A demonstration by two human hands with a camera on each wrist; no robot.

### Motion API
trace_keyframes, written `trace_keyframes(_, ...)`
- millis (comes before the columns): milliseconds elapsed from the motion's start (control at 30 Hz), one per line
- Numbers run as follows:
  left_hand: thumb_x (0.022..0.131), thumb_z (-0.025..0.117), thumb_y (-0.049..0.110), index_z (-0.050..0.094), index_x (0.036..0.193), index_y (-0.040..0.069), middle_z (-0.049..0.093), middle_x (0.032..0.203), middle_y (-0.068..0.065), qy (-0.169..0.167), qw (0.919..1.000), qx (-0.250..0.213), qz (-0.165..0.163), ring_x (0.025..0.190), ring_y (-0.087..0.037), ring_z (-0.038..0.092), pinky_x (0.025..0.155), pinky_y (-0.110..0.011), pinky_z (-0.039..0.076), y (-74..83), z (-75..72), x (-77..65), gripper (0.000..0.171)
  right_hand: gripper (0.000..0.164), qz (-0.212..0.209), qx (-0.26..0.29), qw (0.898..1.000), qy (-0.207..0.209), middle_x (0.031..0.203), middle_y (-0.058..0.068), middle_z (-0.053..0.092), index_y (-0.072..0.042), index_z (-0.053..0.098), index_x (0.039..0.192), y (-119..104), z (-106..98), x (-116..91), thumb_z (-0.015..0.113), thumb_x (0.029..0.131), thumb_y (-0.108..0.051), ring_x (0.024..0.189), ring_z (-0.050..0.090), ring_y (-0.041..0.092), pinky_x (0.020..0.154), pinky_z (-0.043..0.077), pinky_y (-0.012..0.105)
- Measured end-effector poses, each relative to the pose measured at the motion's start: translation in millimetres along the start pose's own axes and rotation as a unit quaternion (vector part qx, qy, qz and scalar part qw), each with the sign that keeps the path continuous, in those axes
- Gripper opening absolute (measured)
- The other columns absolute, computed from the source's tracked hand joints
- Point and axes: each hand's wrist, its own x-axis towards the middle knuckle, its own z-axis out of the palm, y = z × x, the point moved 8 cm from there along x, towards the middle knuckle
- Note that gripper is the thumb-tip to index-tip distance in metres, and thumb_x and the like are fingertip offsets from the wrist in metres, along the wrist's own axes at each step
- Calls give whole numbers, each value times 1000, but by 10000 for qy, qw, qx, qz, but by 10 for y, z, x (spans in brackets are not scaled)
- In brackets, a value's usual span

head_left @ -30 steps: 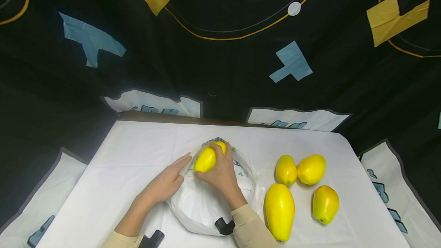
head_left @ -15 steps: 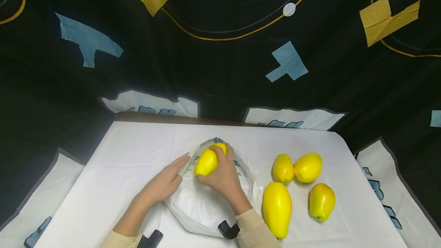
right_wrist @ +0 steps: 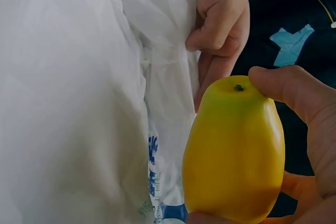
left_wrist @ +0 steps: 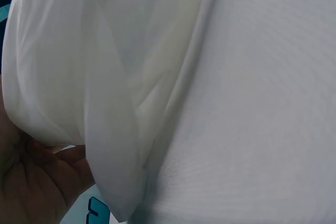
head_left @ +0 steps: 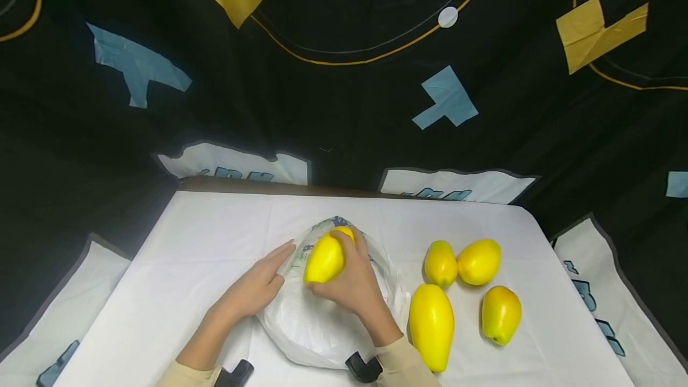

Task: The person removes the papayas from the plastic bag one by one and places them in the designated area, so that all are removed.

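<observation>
In the head view my right hand grips a smooth yellow papaya over the mouth of a white plastic bag. Seen from the right wrist, thumb and fingers span the papaya, whose stem end has a greenish tint. At the bag's left rim, my left hand holds the film between thumb and fingers. Folds of the bag hide most of its fingers in the left wrist view. Blue print shows on the bag's film. What lies inside the bag is hidden.
To the right of the bag lie a large long papaya and smaller ones: one behind it, one beside that and one farther right. A white cloth covers the table. A dark curtain hangs behind.
My right hand has drawn the papaya slightly toward me over the bag, and it stands a bit more upright. The left hand keeps its place at the rim. The head view has shifted slightly.
</observation>
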Motion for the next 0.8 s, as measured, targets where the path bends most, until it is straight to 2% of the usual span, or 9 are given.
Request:
trace_keyframes(233,93,44,2,35,150,3,29,158,-8,-17,10000,11,-58,143,-31,27,115,-50,24,3,10,2,58,116,-299,109,9995,20,155,6,25,-20,30,150,-49,-59,-54,89,51,-38,123,46,22,93,49,44)
trace_keyframes(433,93,44,3,35,150,4,28,158,-7,-31,9999,47,-122,144,-30,26,115,-49,24,-6,19,5,58,118,-400,223,9990,2,154,-1,26,-21,30,150,-95,-130,-110,90,50,-38,125,44,19,94,47,43)
trace_keyframes(800,93,44,3,35,151,4,29,158,-8,-27,9999,67,-101,144,-31,26,115,-49,24,-13,24,9,58,116,-585,338,9976,-125,155,2,23,-23,29,149,-182,-305,-233,91,52,-37,127,40,19,96,46,45)
